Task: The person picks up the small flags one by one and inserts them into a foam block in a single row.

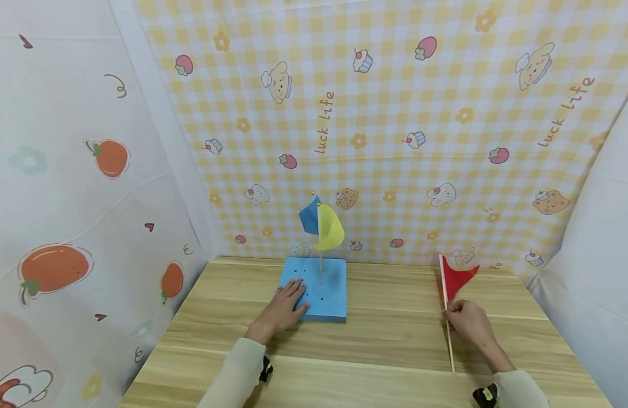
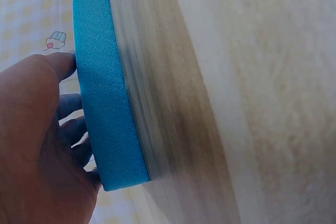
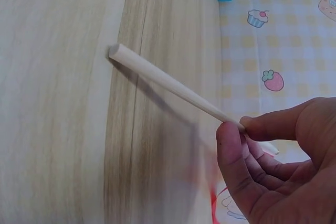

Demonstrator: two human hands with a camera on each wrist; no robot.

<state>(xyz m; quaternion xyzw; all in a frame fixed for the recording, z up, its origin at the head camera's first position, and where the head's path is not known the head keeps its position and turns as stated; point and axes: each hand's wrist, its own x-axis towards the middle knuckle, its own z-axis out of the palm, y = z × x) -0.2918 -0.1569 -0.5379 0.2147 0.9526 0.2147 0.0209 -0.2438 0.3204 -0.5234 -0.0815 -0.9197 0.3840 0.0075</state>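
My left hand (image 1: 282, 310) rests with spread, fairly straight fingers on the left part of a blue foam block (image 1: 334, 303) that has several small holes in its top. In the left wrist view the fingers lie over the block's top, beside its thick side (image 2: 102, 93). A yellow flag (image 1: 331, 229) on a wooden stick stands upright in the block, with a blue flag (image 1: 309, 218) just behind it. Over to the right, my right hand (image 1: 469, 323) pinches the wooden stick (image 3: 168, 83) of a red flag (image 1: 455, 279) between thumb and forefinger, below the cloth.
Both hands are over a wood-grain table (image 1: 390, 345). Behind it hangs a yellow checked cloth (image 1: 385, 102) with cartoon prints, close to the table's back edge. White cloths close off the left (image 1: 64, 198) and right (image 1: 609, 226) sides.
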